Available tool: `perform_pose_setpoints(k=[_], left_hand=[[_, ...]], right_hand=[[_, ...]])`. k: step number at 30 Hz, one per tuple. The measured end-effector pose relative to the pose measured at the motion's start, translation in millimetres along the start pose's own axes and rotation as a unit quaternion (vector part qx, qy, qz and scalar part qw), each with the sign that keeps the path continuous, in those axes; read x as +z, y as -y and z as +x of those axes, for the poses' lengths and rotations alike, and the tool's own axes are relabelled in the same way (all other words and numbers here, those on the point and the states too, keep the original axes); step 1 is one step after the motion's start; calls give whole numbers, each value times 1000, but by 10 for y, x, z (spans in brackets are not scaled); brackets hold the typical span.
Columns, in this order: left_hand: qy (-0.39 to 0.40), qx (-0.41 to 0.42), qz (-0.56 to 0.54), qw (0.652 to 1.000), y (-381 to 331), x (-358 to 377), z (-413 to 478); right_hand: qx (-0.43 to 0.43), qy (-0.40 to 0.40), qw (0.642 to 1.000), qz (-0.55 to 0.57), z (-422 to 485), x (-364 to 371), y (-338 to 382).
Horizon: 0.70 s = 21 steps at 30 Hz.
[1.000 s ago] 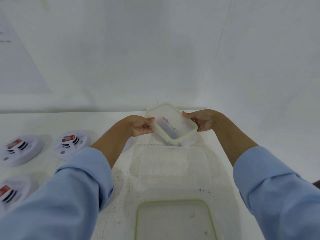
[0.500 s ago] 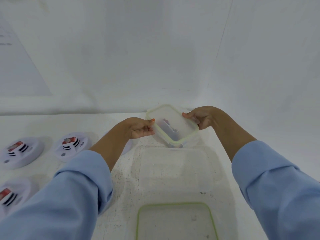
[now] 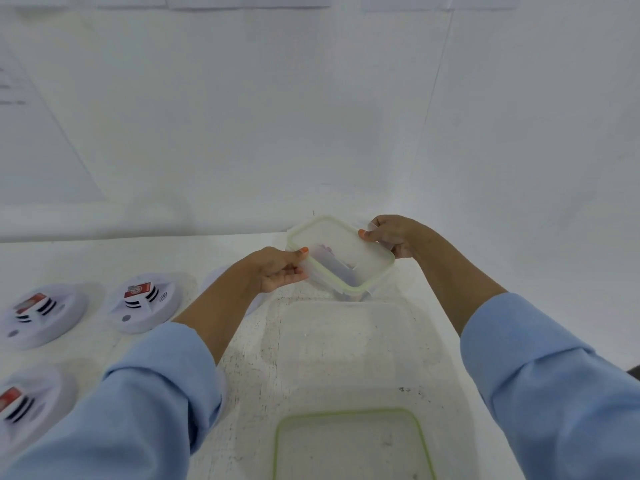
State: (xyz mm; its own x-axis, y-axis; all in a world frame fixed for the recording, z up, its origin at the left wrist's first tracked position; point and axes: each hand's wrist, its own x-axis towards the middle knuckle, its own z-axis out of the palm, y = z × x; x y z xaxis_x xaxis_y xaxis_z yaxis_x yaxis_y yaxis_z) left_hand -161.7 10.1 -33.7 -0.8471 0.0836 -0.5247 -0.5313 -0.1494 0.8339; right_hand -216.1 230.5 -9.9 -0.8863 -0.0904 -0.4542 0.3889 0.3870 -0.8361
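A small clear plastic container (image 3: 341,252) with a green-rimmed lid is held tilted above the white table, near its far edge. My left hand (image 3: 282,271) grips its near-left side, thumb on the lid's rim. My right hand (image 3: 389,235) pinches the far-right corner, thumb on top. Something dark shows faintly through the lid; I cannot tell what it is. Directly in front of me lies a larger clear container (image 3: 346,337), and nearer still a flat lid with a green seal (image 3: 351,445).
Three white round smoke detectors with red labels lie on the left of the table (image 3: 38,313), (image 3: 145,303), (image 3: 20,407). Part of another white disc (image 3: 216,280) shows behind my left forearm. A white wall stands close behind the table. The table's right edge runs along my right arm.
The small container has been lifted slightly and shifted a little to the right and away from me, both hands keeping their hold.
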Motion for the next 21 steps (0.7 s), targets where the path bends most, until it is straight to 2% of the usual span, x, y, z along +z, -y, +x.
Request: perform_pose_setpoints(k=[17,21], left_hand=[[-17,17,0,1000,-33,56,-69],[-37,15,40,998,-81,86,-130]], right_hand=[[-35,-17,999,-9,-49,24,-9],[-36,-17,999,-13,-82,33,2]])
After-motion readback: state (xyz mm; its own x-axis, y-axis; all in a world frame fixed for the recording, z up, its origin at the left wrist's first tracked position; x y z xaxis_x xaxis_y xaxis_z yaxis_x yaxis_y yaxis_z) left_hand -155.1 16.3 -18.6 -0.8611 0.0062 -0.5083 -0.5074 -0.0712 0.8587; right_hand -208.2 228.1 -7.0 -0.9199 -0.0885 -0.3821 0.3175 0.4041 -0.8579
